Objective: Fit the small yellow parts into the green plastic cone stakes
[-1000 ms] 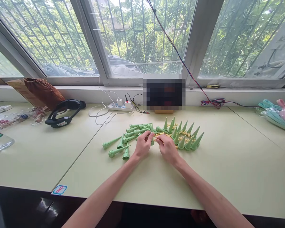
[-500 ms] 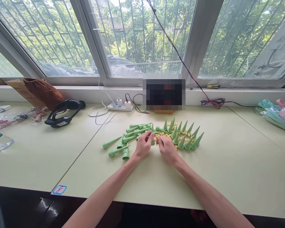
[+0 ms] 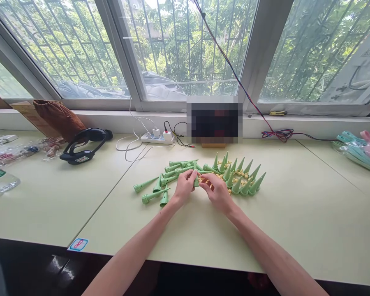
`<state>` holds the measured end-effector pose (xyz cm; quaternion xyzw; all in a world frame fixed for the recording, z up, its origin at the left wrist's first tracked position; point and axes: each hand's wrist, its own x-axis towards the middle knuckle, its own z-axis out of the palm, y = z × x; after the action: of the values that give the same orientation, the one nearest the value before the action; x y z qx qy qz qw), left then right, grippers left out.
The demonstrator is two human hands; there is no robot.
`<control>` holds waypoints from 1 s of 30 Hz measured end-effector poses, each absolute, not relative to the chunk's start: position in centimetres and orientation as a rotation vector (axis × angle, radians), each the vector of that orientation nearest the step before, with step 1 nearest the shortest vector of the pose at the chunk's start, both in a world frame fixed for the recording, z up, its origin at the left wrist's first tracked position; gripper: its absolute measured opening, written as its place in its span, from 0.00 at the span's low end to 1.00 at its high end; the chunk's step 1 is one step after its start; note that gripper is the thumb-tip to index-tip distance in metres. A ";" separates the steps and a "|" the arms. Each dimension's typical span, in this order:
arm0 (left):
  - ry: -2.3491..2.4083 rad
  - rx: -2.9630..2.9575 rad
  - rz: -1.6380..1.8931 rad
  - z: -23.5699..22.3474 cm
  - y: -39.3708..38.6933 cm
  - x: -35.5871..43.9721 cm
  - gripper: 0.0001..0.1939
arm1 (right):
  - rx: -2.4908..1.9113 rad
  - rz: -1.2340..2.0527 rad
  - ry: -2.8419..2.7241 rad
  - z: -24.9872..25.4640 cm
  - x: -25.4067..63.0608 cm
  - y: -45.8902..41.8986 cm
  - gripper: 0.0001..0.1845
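Note:
My left hand (image 3: 184, 186) is closed around a green plastic watering spike (image 3: 196, 182), which it holds with the point up. Facing it, my right hand (image 3: 218, 192) pinches a small yellow valve piece (image 3: 200, 179) against the spike's side; the fingers partly hide it. Left of my hands lies a loose pile of green spikes (image 3: 151, 197) with ribbed caps. To the right, several green spikes (image 3: 255, 185) stand upright on their wide ends. Small yellow valves (image 3: 237, 179) are scattered among them and behind my right hand.
Black headphones (image 3: 83, 147) and a brown pouch (image 3: 57, 119) lie at the left, near a clear bottle (image 3: 3, 181). At the back stand a white power strip (image 3: 157, 137) and a blurred-out dark object (image 3: 214, 119). Bagged teal and pink items (image 3: 357, 148) lie far right.
The spike in my left hand has tilted slightly. My right fingers have spread a little and sit closer to its side with the yellow valve. The view has shifted slightly.

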<state>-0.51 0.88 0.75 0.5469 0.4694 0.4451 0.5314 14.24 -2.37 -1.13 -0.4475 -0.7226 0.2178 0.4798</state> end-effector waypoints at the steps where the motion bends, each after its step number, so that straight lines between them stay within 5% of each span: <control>1: 1.114 1.303 1.058 0.7 0.9 -0.5 0.18 | -1.087 0.526 -1.770 -1.2 14.3 -2.3 0.10; 9: 1.119 1.409 1.064 1.1 0.5 -0.3 0.17 | -1.102 0.446 -1.780 -1.4 14.3 -2.3 0.07; 19: 1.076 1.672 1.150 0.3 0.1 0.1 0.17 | -1.233 0.393 -1.712 -1.2 14.3 -2.4 0.19; 30: 1.063 1.707 1.147 0.5 0.0 0.2 0.17 | -1.288 0.406 -1.675 -1.1 14.2 -2.3 0.19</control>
<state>0.18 -0.01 0.51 0.6754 0.4204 0.4536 0.4016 14.24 -2.30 -1.07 -0.5269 -0.6850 0.1661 0.4750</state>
